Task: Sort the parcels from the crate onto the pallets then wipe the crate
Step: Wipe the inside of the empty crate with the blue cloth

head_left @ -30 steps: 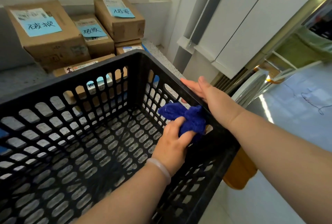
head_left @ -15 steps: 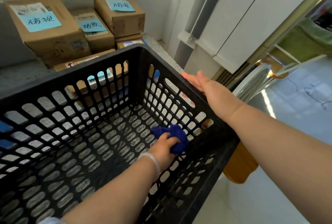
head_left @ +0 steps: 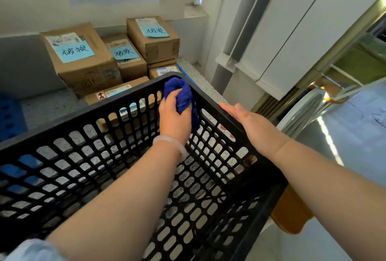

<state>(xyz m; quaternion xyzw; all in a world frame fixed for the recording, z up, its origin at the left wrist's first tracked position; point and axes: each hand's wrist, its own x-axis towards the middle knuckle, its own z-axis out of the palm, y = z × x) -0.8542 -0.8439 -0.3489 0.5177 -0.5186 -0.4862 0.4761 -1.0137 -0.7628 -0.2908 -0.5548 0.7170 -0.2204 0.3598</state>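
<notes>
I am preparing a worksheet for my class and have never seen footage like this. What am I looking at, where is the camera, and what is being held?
There is no machine here. A person works with bare hands, and a camera worn on the head looks down at them, so every picture shares that one view. The left hand grips a blue cloth inside the far corner of a black crate. The right hand rests flat on the crate's right rim. The part of the crate that shows holds no parcels. Behind it stand cardboard boxes with blue handwritten notes.
</notes>
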